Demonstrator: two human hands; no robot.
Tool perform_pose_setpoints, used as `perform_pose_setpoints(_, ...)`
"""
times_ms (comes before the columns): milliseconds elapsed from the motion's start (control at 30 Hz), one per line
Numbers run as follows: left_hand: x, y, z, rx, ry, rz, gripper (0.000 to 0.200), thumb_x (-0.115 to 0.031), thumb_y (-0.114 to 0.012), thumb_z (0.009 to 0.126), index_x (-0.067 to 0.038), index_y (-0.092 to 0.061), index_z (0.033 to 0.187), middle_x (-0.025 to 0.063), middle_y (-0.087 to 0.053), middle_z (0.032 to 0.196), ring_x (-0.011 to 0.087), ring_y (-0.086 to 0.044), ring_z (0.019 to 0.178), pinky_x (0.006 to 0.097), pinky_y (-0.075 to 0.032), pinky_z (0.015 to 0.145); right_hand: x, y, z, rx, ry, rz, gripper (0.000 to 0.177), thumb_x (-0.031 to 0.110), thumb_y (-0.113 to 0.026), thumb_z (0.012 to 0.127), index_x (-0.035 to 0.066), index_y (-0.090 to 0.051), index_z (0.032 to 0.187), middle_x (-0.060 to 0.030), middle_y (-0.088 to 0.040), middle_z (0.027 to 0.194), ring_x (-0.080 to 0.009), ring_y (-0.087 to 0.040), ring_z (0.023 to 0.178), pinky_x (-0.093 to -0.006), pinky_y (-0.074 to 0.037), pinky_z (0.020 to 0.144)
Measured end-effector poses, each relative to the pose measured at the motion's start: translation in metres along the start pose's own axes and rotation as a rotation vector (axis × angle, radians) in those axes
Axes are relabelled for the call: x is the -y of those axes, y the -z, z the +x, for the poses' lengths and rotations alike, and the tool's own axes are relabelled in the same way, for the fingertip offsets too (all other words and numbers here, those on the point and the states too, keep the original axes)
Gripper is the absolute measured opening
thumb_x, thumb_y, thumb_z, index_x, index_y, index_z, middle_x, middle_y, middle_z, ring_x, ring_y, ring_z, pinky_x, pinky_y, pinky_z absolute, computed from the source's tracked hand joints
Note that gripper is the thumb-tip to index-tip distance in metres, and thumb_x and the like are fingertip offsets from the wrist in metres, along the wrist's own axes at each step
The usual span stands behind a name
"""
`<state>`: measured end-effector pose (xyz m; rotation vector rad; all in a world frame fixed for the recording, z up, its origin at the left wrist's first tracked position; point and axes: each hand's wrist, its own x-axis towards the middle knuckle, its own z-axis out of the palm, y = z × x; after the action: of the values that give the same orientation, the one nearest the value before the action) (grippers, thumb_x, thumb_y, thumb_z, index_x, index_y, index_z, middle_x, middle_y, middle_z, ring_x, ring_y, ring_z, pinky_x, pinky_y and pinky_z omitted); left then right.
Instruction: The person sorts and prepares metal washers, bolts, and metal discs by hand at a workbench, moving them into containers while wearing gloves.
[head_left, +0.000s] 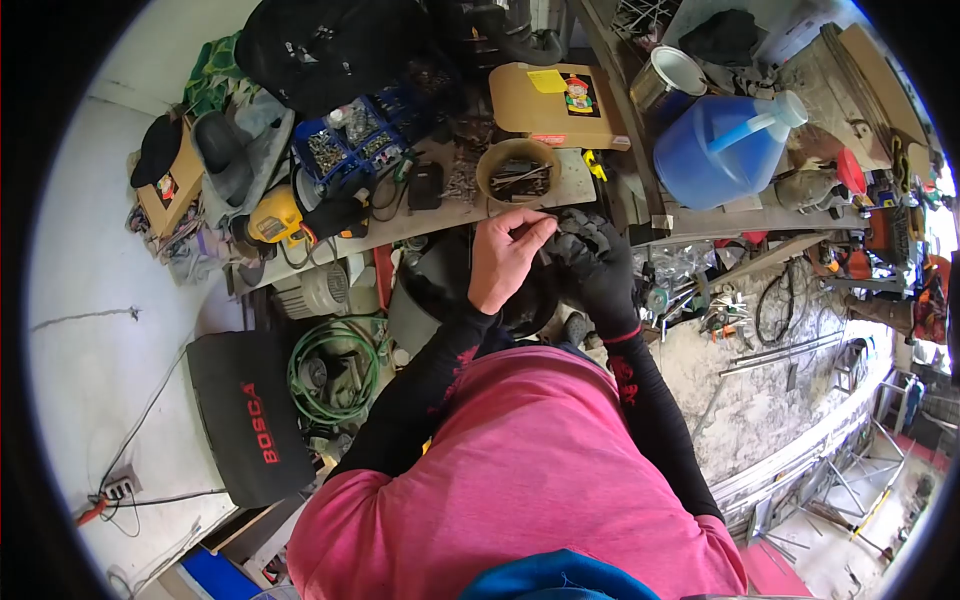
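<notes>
My bare left hand (505, 260) is raised in front of my chest, thumb and fingertips pinched together. Whatever the pinch holds, if anything, is too small to make out. Close beside it on the right is my right hand (600, 275), in a black glove with a dark grey, crumpled-looking finger part. Its fingers look curled, and what may be in them is hidden. Just beyond both hands, a round tub (518, 170) of thin metal pieces stands at the edge of the workbench (425, 218).
On the bench are blue organizer bins (345, 145) of small hardware, a yellow power tool (275, 215), a cardboard box (555, 105) and a blue jug (720, 150). Below are a coiled green hose (335, 370) and a black BOSCA panel (250, 420). Metal rods (785, 350) lie right.
</notes>
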<state>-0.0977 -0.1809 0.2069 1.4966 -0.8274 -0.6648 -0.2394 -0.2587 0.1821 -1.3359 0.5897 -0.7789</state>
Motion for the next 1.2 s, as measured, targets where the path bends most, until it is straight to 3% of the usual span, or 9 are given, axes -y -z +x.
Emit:
perform_pose_setpoints(133, 0.003, 0.001, -0.004, 0.006, -0.045, 0.047, 0.014, -0.010, -0.072, 0.091, 0.002, -0.074, 0.096, 0.0025, -0.065, 0.070, 0.0067, -0.057, 0.064, 0.0250, -0.046, 0.061, 0.009, 0.001, -0.002, 0.002, 0.129, -0.300, 0.040, 0.006, -0.074, 0.089, -0.002, -0.064, 0.127, -0.0102, -0.070, 0.120, -0.0155, -0.065, 0.104, -0.0310, -0.051, 0.094)
perform_pose_setpoints(333, -0.019, -0.002, -0.016, -0.038, -0.192, 0.217, 0.013, -0.008, -0.073, 0.088, 0.000, -0.075, 0.098, 0.0093, -0.061, 0.072, 0.0170, -0.057, 0.059, 0.0294, -0.045, 0.057, 0.012, 0.001, -0.010, 0.001, 0.123, -0.253, 0.045, 0.004, -0.075, 0.087, -0.001, -0.063, 0.130, -0.0126, -0.070, 0.122, -0.0179, -0.066, 0.110, -0.0317, -0.051, 0.098)
perform_pose_setpoints(567, -0.029, 0.001, -0.020, -0.020, -0.244, 0.381, 0.012, -0.005, -0.073, 0.089, 0.003, -0.074, 0.099, 0.0081, -0.063, 0.075, 0.0135, -0.059, 0.064, 0.0260, -0.046, 0.060, 0.018, 0.002, -0.014, 0.004, 0.155, -0.217, 0.041, 0.002, -0.074, 0.087, -0.001, -0.065, 0.127, -0.0119, -0.071, 0.120, -0.0168, -0.066, 0.108, -0.0316, -0.052, 0.096)
perform_pose_setpoints(633, -0.025, 0.001, -0.020, -0.045, -0.343, 0.417, 0.010, -0.007, -0.074, 0.087, 0.000, -0.074, 0.094, 0.0100, -0.061, 0.072, 0.0193, -0.060, 0.059, 0.0311, -0.045, 0.056, 0.012, 0.008, -0.014, 0.028, 0.239, -0.300, 0.039, 0.001, -0.073, 0.087, -0.002, -0.066, 0.125, -0.0111, -0.071, 0.120, -0.0155, -0.066, 0.107, -0.0310, -0.052, 0.095)
perform_pose_setpoints(767, -0.017, 0.004, -0.020, -0.018, -0.201, 0.268, 0.010, -0.006, -0.077, 0.086, 0.000, -0.073, 0.093, 0.0086, -0.063, 0.074, 0.0168, -0.061, 0.059, 0.0293, -0.045, 0.055, 0.003, 0.016, -0.015, 0.154, 0.286, -0.370, 0.037, -0.001, -0.072, 0.087, -0.002, -0.067, 0.123, -0.0105, -0.071, 0.119, -0.0151, -0.066, 0.108, -0.0309, -0.053, 0.095)
perform_pose_setpoints(933, -0.025, 0.016, -0.017, 0.149, -0.091, 0.101, 0.014, -0.007, -0.081, 0.083, 0.001, -0.073, 0.089, 0.0047, -0.067, 0.073, 0.0063, -0.057, 0.060, 0.0249, -0.045, 0.056, 0.012, 0.014, -0.026, 0.098, 0.165, -0.240, 0.033, 0.000, -0.065, 0.093, -0.002, -0.066, 0.126, -0.0100, -0.071, 0.118, -0.0158, -0.064, 0.110, -0.0318, -0.051, 0.097)
perform_pose_setpoints(967, -0.032, 0.021, -0.017, 0.196, -0.012, 0.182, 0.013, -0.008, -0.081, 0.084, 0.001, -0.073, 0.089, 0.0021, -0.068, 0.078, 0.0034, -0.057, 0.067, 0.0211, -0.047, 0.062, 0.015, 0.014, -0.027, 0.096, 0.162, -0.240, 0.033, 0.000, -0.065, 0.093, -0.002, -0.066, 0.126, -0.0100, -0.071, 0.118, -0.0158, -0.064, 0.110, -0.0318, -0.051, 0.097)
perform_pose_setpoints(1067, -0.034, 0.025, -0.016, 0.228, -0.012, 0.272, 0.015, -0.009, -0.083, 0.083, 0.001, -0.074, 0.090, 0.0025, -0.068, 0.079, 0.0046, -0.056, 0.067, 0.0217, -0.047, 0.062, 0.027, 0.009, -0.025, 0.194, 0.122, -0.249, 0.034, 0.003, -0.065, 0.095, -0.002, -0.064, 0.129, -0.0098, -0.070, 0.122, -0.0152, -0.063, 0.113, -0.0312, -0.049, 0.100)
perform_pose_setpoints(1200, -0.034, 0.026, -0.016, 0.291, -0.102, 0.306, 0.016, -0.011, -0.083, 0.083, 0.001, -0.074, 0.091, 0.0036, -0.069, 0.080, 0.0063, -0.056, 0.067, 0.0226, -0.047, 0.063, 0.015, 0.007, -0.025, 0.173, -0.025, 0.001, 0.038, 0.007, -0.067, 0.095, -0.001, -0.062, 0.132, -0.0105, -0.068, 0.127, -0.0147, -0.062, 0.115, -0.0308, -0.048, 0.101)
